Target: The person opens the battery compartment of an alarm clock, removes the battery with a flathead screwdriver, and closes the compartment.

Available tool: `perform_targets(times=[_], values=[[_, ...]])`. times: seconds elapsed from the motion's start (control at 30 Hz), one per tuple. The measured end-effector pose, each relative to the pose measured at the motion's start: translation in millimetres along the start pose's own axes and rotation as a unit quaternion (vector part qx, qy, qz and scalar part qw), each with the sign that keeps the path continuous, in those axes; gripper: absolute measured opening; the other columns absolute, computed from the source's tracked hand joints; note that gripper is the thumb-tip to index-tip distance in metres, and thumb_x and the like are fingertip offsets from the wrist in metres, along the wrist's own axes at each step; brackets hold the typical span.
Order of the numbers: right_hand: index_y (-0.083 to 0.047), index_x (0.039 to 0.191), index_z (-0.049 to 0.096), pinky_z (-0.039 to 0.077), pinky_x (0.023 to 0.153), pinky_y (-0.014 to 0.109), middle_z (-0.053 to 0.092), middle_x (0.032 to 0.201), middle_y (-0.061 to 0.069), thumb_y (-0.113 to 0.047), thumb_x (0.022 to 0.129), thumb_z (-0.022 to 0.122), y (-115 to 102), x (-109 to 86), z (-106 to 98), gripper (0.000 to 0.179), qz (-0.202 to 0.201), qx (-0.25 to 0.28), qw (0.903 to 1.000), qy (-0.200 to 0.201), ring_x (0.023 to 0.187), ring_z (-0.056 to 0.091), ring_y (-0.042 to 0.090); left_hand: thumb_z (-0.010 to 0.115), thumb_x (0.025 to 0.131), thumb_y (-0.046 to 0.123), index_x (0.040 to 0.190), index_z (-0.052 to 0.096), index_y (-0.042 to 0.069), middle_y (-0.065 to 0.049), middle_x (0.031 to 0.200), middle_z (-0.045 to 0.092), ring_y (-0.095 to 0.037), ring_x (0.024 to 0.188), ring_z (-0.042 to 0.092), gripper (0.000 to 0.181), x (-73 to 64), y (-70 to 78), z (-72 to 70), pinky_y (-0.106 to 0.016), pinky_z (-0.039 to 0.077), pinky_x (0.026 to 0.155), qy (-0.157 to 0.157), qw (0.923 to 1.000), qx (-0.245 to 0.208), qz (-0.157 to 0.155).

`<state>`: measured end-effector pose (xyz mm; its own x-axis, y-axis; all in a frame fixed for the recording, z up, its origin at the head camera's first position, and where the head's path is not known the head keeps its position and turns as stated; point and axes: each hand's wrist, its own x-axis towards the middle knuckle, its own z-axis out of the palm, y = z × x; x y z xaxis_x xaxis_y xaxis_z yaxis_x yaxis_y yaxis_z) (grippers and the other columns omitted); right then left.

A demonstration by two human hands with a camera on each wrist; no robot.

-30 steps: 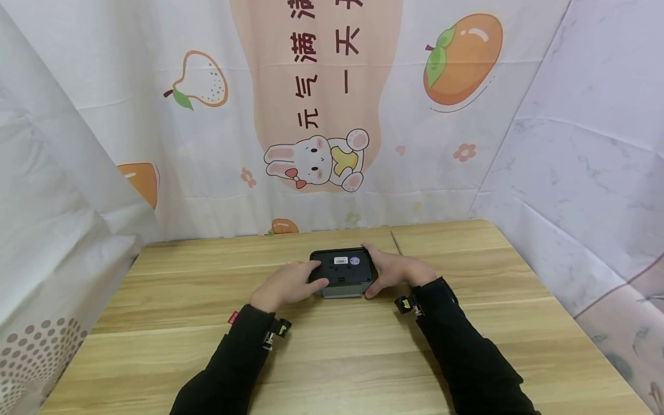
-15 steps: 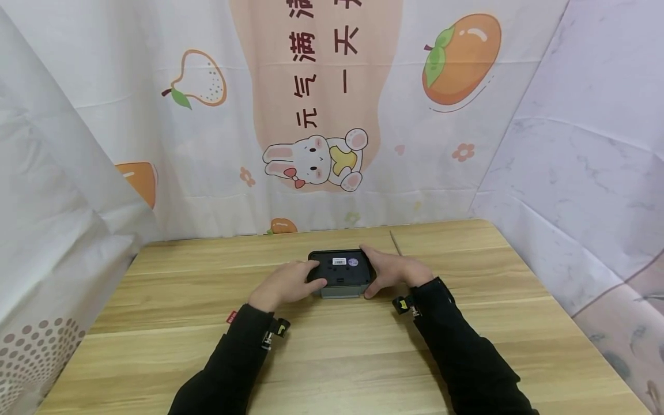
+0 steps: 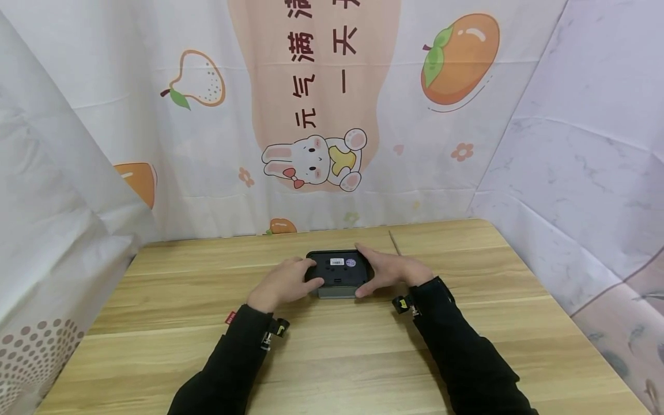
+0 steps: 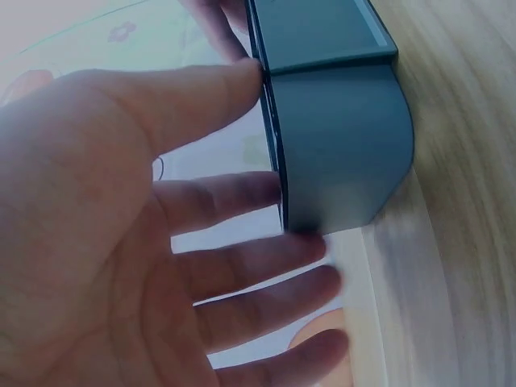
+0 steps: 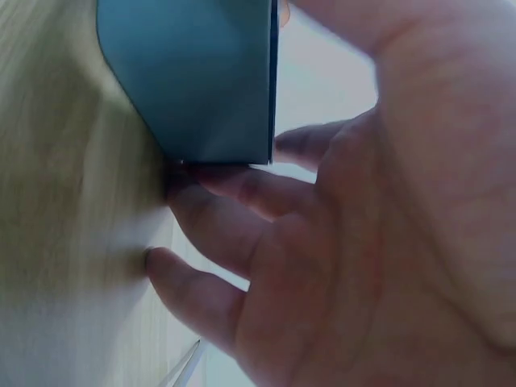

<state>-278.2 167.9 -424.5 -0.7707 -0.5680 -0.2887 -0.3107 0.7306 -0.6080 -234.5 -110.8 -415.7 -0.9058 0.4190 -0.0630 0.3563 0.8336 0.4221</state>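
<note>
A grey-green, box-shaped device with a black face turned up lies on the wooden table. That face carries a white barcode label and a small round purple sticker. At its left end, my left hand holds it with thumb and index finger on the rim; in the left wrist view the other fingers spread past the smooth side. My right hand grips the right end, thumb at the near edge and index finger at the far corner. In the right wrist view its other fingers reach under or behind the box.
A thin, pointed metal rod lies behind my right hand; its tip shows in the right wrist view. A printed curtain hangs along the table's back edge, with pale cloth at the right.
My right thumb and index finger have shifted slightly left, further onto the device's end. The device and my left hand stay nearly in place, and the head view has drifted a little.
</note>
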Motion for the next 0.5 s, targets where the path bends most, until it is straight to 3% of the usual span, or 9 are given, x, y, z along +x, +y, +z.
perform_targets(times=[0.2,0.37,0.5], values=[[-0.004,0.163,0.0,0.023,0.119,0.049,0.013,0.167,0.018,-0.046,0.08,0.086,1.0,1.2,-0.1,0.126,-0.004,0.012,0.9999,-0.008,0.151,0.021,0.033,0.065,0.099,0.041,0.14,0.061,0.008,-0.02,0.155,0.042,-0.036,0.141,0.041,0.052,0.7,1.5,0.2,-0.052,0.037,0.111,0.023,0.9996,0.009,0.016],[-0.007,0.163,0.003,0.024,0.119,0.048,0.015,0.167,0.016,-0.046,0.081,0.085,-1.1,1.2,-0.1,0.123,-0.004,0.003,0.9999,-0.01,0.151,0.021,0.031,0.066,0.099,0.037,0.139,0.062,0.008,-0.02,0.152,0.045,-0.036,0.14,0.043,0.05,1.4,2.6,-0.3,-0.05,0.037,0.112,0.025,0.998,0.005,0.059],[-0.008,0.164,0.007,0.026,0.118,0.048,0.021,0.166,0.016,-0.045,0.08,0.086,-3.5,1.8,0.5,0.121,-0.003,-0.002,0.9999,-0.011,0.149,0.027,0.031,0.067,0.099,0.037,0.138,0.062,0.009,-0.019,0.152,0.046,-0.035,0.14,0.043,0.049,1.6,2.6,1.0,-0.049,0.038,0.111,0.017,0.9973,0.003,0.072]])
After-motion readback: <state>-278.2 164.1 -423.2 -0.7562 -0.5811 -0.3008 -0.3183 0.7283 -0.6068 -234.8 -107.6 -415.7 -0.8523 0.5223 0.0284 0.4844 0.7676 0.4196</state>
